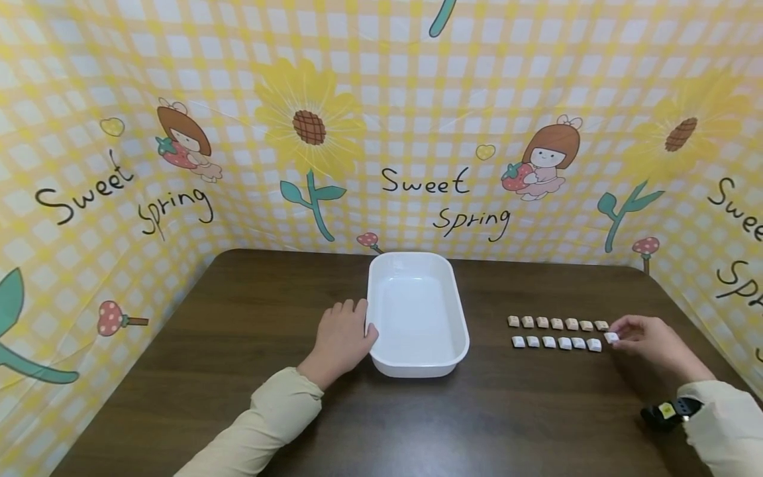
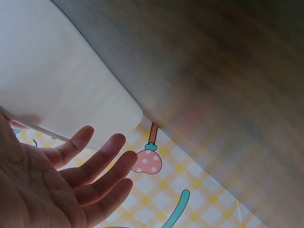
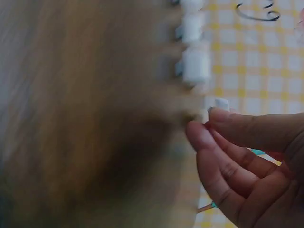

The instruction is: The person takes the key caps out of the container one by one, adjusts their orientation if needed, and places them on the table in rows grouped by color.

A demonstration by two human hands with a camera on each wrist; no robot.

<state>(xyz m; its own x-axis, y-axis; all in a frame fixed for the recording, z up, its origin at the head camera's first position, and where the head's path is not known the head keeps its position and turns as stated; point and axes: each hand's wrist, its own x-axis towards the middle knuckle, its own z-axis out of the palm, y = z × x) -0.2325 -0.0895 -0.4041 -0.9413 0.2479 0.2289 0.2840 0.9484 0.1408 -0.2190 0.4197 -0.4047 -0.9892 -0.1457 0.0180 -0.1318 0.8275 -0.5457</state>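
Note:
My left hand (image 1: 340, 341) rests at the left rim of a white rectangular basin (image 1: 419, 371), its thumb on the rim. In the left wrist view its fingers (image 2: 102, 164) spread loosely beside the basin's outer wall. At the right end of the front row, my right hand (image 1: 650, 341) pinches a white keycap (image 1: 611, 338) between thumb and fingertips. The same keycap (image 3: 222, 104) shows just past the thumb tip in the right wrist view. Several white keycaps (image 1: 563, 343) line up to its left. Behind them runs a row of beige keycaps (image 1: 557, 323).
All of this stands on a dark brown wooden table (image 1: 250, 298). A yellow checked cloth (image 1: 411, 119) with printed flowers and figures encloses the back and sides. The right wrist wears a black watch (image 1: 670, 412).

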